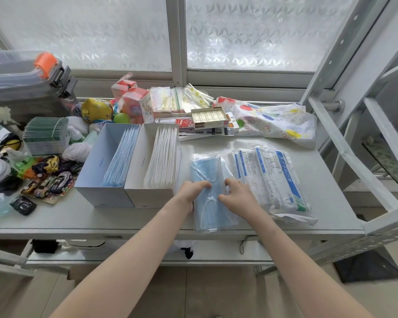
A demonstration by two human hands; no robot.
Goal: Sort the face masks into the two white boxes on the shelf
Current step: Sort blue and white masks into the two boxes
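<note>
Blue pleated face masks in a clear plastic bag (210,196) lie on the pale grey metal shelf (147,220), just right of the two white cardboard boxes. Both hands are on this bag: the left hand (193,191) has its fingers curled over the left edge, and the right hand (236,193) curls its fingers onto the middle, near the white ear loops. I judge that they grip the bag to open it or to pull the masks out. The left white box (97,177) already holds blue masks standing on edge, and the right white box (145,189) holds white ones, so probably the colours are kept apart. To the right of the hands lie sealed white mask packets with blue stripes (274,177), not yet sorted; their blue printing and a barcode are visible, but the words are too small to read. Small grey writing on the inner walls of the boxes is also not readable.
</note>
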